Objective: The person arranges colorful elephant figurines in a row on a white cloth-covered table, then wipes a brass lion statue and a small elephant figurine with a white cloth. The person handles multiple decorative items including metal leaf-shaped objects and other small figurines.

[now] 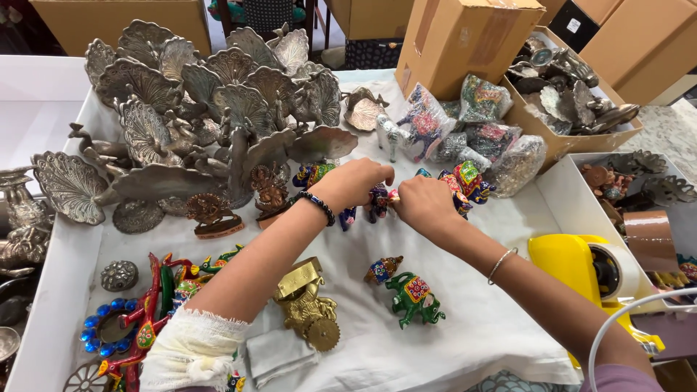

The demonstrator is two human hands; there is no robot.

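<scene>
Left hand (353, 183) and right hand (423, 205), fingers closed together on a small dark painted figurine (377, 201) above the white cloth (465, 319), just in front of the metal peacocks (218, 109). Likely hazard: slipping from the pinch, or knocking the crowded multicoloured elephant figurine (468, 181) beside the right hand.

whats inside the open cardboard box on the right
The open cardboard box holds a heap of dull silver metal figurines, leaf and bird shapes on top. Whatever lies beneath that top layer is covered and cannot be seen.
</scene>
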